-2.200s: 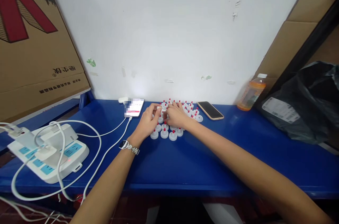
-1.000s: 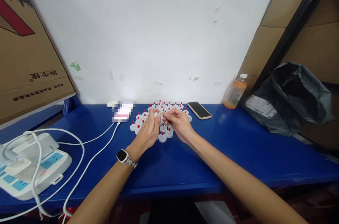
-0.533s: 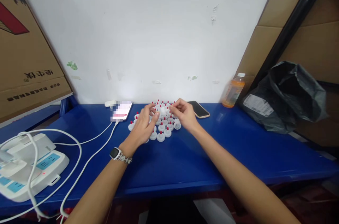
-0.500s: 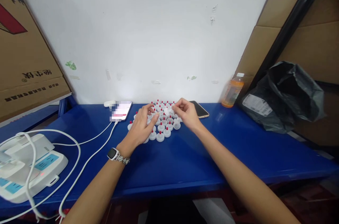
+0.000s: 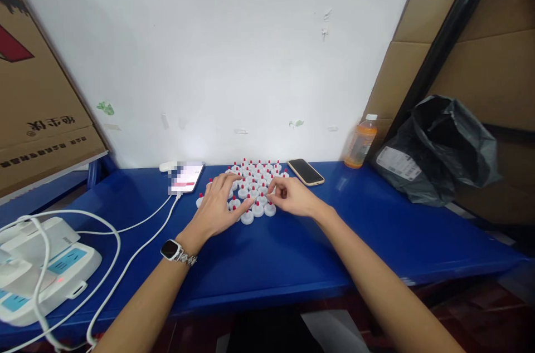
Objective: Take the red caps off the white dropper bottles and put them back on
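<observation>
Many small white caps (image 5: 247,217) with red tips stand close together on the blue table, mostly upright. My left hand (image 5: 217,202) lies over the left side of the group, fingers spread and bent, thumb stretched to the right among the front caps. It grips none of them, and some caps are hidden under it. At the right edge of the group, my right hand (image 5: 292,196) has thumb and forefinger pinched at the rim of a white cap (image 5: 262,199), which stands among the others. The remaining fingers of that hand are curled in.
A dark phone (image 5: 306,171) lies behind my right hand; a charging phone (image 5: 188,177) lies left. The power strip (image 5: 62,280) and white cables fill the left side. An orange drink bottle (image 5: 361,141) and a black plastic bag (image 5: 438,147) stand right, against cardboard.
My right hand has come down and slightly left from the back of the group to its right edge, uncovering the dark phone. My left hand stays over the caps. The view has shifted slightly.
</observation>
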`<state>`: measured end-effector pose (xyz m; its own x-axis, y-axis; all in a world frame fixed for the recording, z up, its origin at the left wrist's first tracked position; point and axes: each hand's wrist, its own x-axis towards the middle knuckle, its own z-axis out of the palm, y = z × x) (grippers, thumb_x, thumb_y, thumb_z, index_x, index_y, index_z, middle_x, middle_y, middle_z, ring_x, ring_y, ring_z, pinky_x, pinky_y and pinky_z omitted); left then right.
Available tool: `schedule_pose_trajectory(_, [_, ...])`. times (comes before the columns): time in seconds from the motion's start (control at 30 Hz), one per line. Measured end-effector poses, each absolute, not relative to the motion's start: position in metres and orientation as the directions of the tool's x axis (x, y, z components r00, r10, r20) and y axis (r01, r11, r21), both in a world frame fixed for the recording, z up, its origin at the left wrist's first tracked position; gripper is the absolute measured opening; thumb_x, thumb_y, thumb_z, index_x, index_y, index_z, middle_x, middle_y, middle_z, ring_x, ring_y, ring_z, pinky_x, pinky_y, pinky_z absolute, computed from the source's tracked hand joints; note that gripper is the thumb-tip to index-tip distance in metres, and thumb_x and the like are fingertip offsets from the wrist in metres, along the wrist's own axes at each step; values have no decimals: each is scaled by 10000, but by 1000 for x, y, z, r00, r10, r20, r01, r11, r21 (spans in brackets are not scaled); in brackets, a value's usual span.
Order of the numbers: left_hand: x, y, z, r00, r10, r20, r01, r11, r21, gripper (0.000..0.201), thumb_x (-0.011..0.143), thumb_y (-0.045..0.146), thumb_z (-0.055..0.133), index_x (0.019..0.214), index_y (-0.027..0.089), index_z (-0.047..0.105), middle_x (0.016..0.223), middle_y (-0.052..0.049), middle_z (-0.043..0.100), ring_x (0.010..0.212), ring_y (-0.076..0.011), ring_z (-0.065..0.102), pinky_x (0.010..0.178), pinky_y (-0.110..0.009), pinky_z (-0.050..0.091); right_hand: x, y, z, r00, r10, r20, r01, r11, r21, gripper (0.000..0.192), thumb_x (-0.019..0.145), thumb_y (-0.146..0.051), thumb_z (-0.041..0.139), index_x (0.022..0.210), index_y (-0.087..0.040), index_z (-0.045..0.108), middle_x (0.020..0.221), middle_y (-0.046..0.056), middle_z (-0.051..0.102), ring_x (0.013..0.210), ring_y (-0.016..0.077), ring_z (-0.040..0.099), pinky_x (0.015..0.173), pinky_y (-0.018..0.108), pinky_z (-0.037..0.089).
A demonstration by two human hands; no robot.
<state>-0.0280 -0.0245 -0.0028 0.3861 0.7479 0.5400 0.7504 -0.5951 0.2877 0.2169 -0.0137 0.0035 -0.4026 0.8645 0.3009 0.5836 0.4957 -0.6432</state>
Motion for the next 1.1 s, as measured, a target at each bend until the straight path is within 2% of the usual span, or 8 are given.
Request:
schedule_pose_trajectory(0.13, [-17,-27,-7,476,679,559,704,-675,220,488,902,532,577,1288,242,511,1327,-105,541,1266,-300,493,1058,-507,404,229,-6,-3,-351,871,344,668,490,-560,173,782,-157,610,939,-187,676,627,-38,602,567,111,526,579,240,362])
schedule_pose_trajectory(0.33, [-2,-32,-10,586,615,528,675,-731,103,411,889,462,603,1230,237,573,1320,-112,549,1242,-317,501,1049,-518,402,231,-6,-7,-396,864,311,713,503,-489,101,821,-169,609,902,-187,668,739,-7,663,655,121,579,621,235,375])
schedule_pose_trajectory(0.5, [0,-32,-11,637,574,514,652,-757,39,312,909,380,584,1180,226,593,1284,-99,580,1232,-292,504,1063,-490,383,228,-24,-11,-401,818,412,823,520,-230,148,854,-145,543,988,-186,591,855,37,665,760,163,593,682,263,378])
schedule_pose_trajectory(0.63, [4,-34,-10,649,559,516,638,-770,32,274,924,348,558,1168,227,594,1241,-90,605,1207,-279,516,1044,-477,385,232,-33,-16,-474,798,372,837,540,-93,179,841,-112,504,990,-187,569,906,65,652,819,192,587,746,297,381])
schedule_pose_trajectory(0.9, [5,-37,-7,665,561,493,630,-776,33,295,917,426,553,1140,239,603,1216,-86,622,1167,-292,541,1008,-500,388,252,-48,-12,-455,826,333,811,539,-229,409,713,-132,569,1116,-198,576,1047,84,596,982,240,573,882,348,443])
schedule_pose_trajectory(0.97, [4,-37,-6,651,567,504,639,-769,39,343,910,470,560,1160,239,599,1239,-91,613,1179,-300,539,1020,-508,385,253,-47,-14,-356,838,413,829,487,-273,422,775,-242,609,1191,-195,559,1147,116,561,1072,271,538,961,400,432])
schedule_pose_trajectory(1.03, [1,-37,-5,624,573,531,656,-753,42,398,893,501,579,1185,231,587,1264,-102,597,1197,-310,529,1033,-515,380,253,-43,-16,-256,839,480,853,429,-296,559,809,-400,645,1310,-194,509,1295,158,490,1208,323,460,1043,477,380])
schedule_pose_trajectory(1.1, [-2,-36,-4,596,579,556,677,-735,40,427,879,517,595,1188,222,578,1273,-110,586,1201,-315,523,1033,-517,384,253,-36,-20,-202,850,487,865,388,-318,602,848,-463,618,1375,-208,480,1364,169,438,1272,343,404,1064,515,351])
